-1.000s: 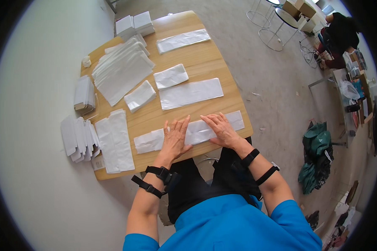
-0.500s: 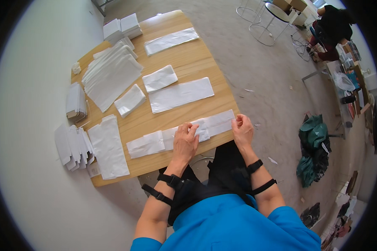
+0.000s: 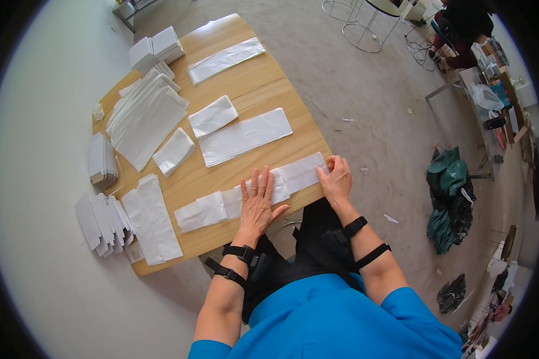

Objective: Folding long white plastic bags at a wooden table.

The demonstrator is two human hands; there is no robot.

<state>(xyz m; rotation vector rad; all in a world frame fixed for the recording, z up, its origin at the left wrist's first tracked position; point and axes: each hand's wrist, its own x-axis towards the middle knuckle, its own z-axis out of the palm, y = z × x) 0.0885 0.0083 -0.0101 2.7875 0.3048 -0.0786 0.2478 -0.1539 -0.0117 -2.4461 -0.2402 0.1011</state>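
Note:
A long strip of thin white sheeting [image 3: 300, 172], folded or overlapped in sections, lies along the table's near edge. My left hand [image 3: 256, 206] rests flat on its middle with the fingers spread, hiding part of the strip. At the strip's right end, the thumb and fingers of my right hand [image 3: 338, 181] close on the corner. Beyond it lies a wide flat stack of white sheets [image 3: 245, 139], with a smaller folded white stack [image 3: 213, 117] against its upper left side. Another small stack [image 3: 174, 152] sits at an angle to the left.
The wooden table [image 3: 275, 81] also bears a fanned pile of white sheets [image 3: 147, 119], white box-like stacks [image 3: 164, 45] and a left-hand pile of sheets [image 3: 153, 221]. Folded white cartons [image 3: 102, 221] stand by the wall. A person [image 3: 464, 30] sits far right; green and black bags [image 3: 449, 197] lie on the floor.
My left hand has gone from curled fingers to a flat, spread palm on the strip. My right hand stays at the strip's right end. The whole view has shifted slightly.

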